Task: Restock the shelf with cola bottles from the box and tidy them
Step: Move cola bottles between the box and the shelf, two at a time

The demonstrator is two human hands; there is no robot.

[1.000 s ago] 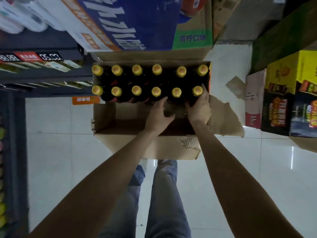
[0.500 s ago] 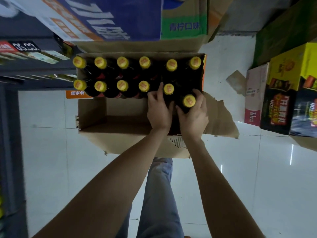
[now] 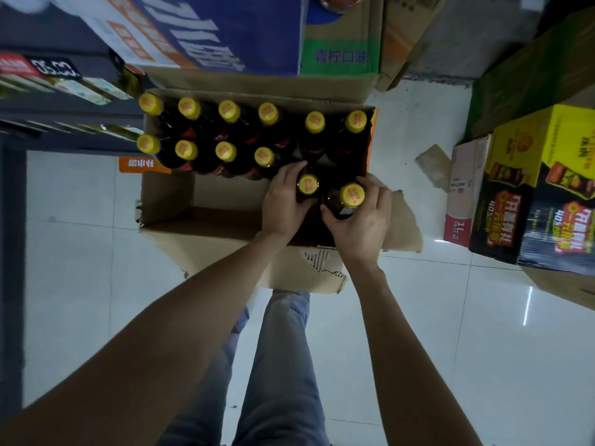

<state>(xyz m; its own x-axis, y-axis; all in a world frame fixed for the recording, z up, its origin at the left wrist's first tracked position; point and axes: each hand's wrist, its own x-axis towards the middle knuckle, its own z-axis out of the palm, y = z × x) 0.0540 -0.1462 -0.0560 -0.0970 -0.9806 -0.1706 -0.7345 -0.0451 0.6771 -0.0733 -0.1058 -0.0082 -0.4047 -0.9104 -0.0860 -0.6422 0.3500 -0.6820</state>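
An open cardboard box (image 3: pixel 167 201) stands on the floor below me, with several dark cola bottles with yellow caps (image 3: pixel 225 130) in two rows along its far side. My left hand (image 3: pixel 285 201) grips one bottle (image 3: pixel 308 185) by the neck. My right hand (image 3: pixel 362 220) grips a second bottle (image 3: pixel 352 194), which stands higher than the rest. Both held bottles sit close together at the box's right end. The shelf (image 3: pixel 48 91) with price tags is at the upper left.
A blue and green carton (image 3: pixel 257 37) lies behind the box. Yellow and black cartons (image 3: pixel 541 188) and a pink box (image 3: pixel 463 188) stand to the right. A scrap of cardboard (image 3: pixel 433 159) lies on the white tiled floor. My legs (image 3: pixel 280 365) are below the box.
Both hands have closed round the two rightmost front-row bottles and pulled them up and toward me, out of the row. The right bottle has risen further than half a second ago.
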